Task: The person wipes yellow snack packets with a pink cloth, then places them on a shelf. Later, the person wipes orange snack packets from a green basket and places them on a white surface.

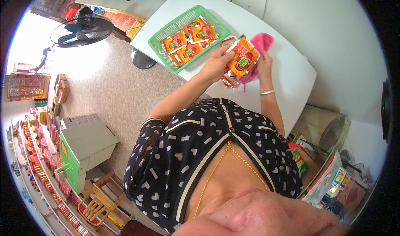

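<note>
My left hand (216, 64) grips an orange foil food packet (242, 56) by its left edge, printed side up, over the white table. In my right hand (265, 66) is a bright pink cloth (263, 41), bunched behind the packet's right side. Part of the cloth is hidden by the packet. More packets (230, 81) show below and behind the held one, partly covered by it and my left hand. To the left stands a green plastic basket (154, 44) with several similar orange packets (203, 33) lying loosely in it.
The white table (293, 76) runs along the wall. A black fan (82, 31) stands off its left end. Goods shelves (40, 173), a grey-green cabinet (87, 142) and a wooden chair (100, 201) are at lower left. Boxes and bags (328, 179) crowd the lower right.
</note>
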